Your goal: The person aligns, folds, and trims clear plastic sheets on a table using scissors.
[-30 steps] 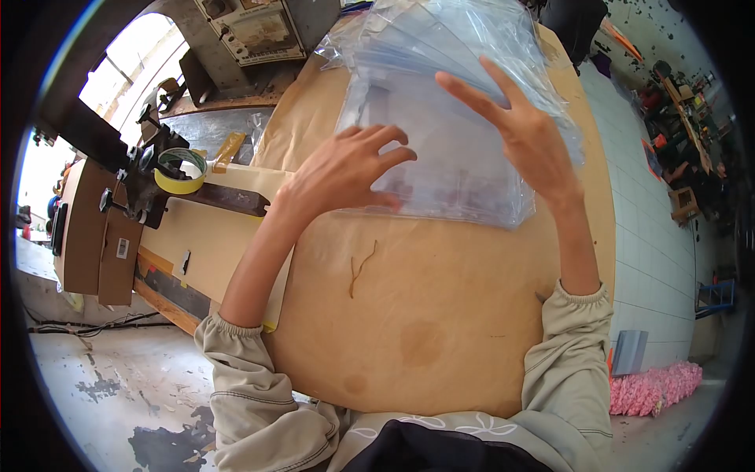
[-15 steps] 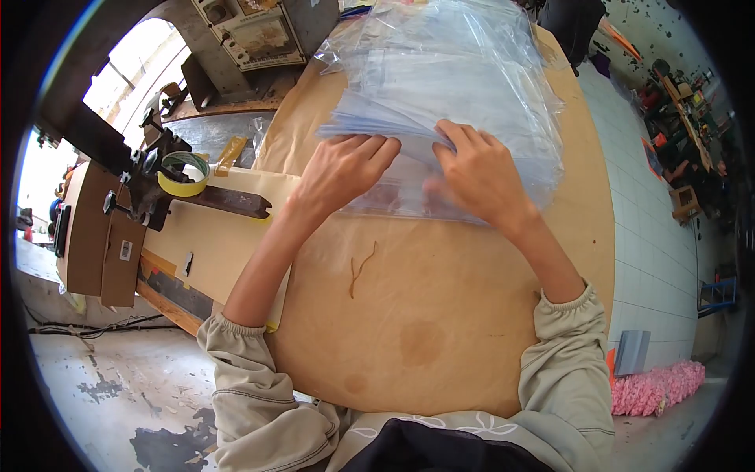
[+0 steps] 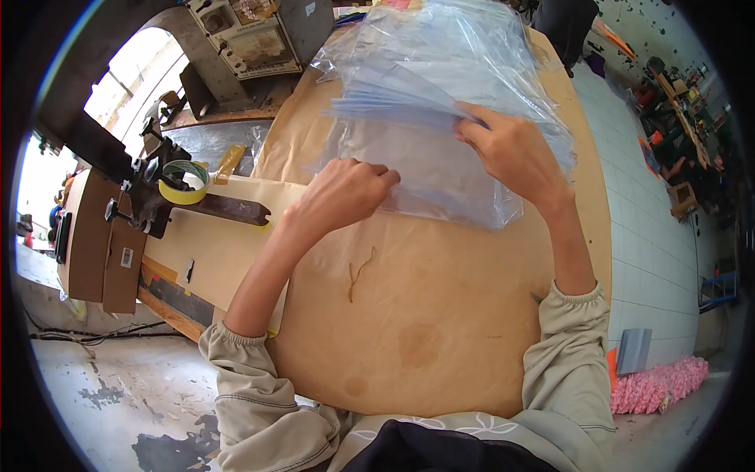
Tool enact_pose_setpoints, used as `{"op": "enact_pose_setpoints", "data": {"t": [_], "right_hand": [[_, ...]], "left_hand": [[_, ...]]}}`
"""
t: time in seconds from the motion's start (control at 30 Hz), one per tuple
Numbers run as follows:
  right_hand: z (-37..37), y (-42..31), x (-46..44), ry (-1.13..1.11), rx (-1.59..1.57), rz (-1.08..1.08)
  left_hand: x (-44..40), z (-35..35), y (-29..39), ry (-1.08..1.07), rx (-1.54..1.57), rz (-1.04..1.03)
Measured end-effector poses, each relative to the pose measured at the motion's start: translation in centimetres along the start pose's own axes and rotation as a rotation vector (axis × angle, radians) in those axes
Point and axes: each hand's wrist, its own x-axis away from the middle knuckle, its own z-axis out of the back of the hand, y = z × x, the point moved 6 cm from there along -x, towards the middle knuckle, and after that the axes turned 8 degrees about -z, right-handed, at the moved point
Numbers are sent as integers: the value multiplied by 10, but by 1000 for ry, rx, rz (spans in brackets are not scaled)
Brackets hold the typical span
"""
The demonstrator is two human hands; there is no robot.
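My right hand (image 3: 515, 153) is closed on the right edge of a bundle of clear bluish plastic sheets (image 3: 393, 102), lifted and fanned out to the left. Below the bundle, a clear plastic sheet (image 3: 448, 169) lies flat near the front of the pile. My left hand (image 3: 346, 193) is at that sheet's left side, with fingers curled and pinched at its edge; the fingertips are partly hidden. Behind both hands spreads a large heap of shiny clear plastic (image 3: 464, 47) on the brown-covered table (image 3: 440, 315).
A yellow tape roll (image 3: 183, 182) hangs on a dark metal machine arm (image 3: 228, 208) left of my left forearm. A small cutter (image 3: 189, 271) lies on the pale board. A brown string (image 3: 360, 275) lies in front of me. A cardboard box (image 3: 86, 236) stands at far left.
My left hand has come down toward me, away from the lifted bundle. My right hand has moved right and slightly up with the sheets, baring more of the sheet below.
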Motion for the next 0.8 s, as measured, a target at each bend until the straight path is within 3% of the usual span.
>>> {"op": "enact_pose_setpoints", "data": {"t": [0.2, 0.4, 0.5, 0.6, 0.7, 0.73, 0.8], "right_hand": [[-6, -17, 2, -39, 25, 34], [-16, -27, 5, -46, -22, 72], [-14, -35, 5, 73, 95, 61], [-11, -23, 2, 102, 101, -38], [5, 5, -2, 136, 22, -162], [14, 13, -2, 156, -4, -199], [27, 12, -2, 196, -1, -139]], "left_hand": [[5, 38, 1, 632, 8, 62], [7, 32, -12, 662, 283, 284], [9, 39, -10, 804, 256, 256], [11, 48, 2, 958, 11, 92], [15, 40, 28, 889, -112, -386], [1, 32, 34, 585, -133, -480], [-8, -9, 18, 315, -5, -235]]}}
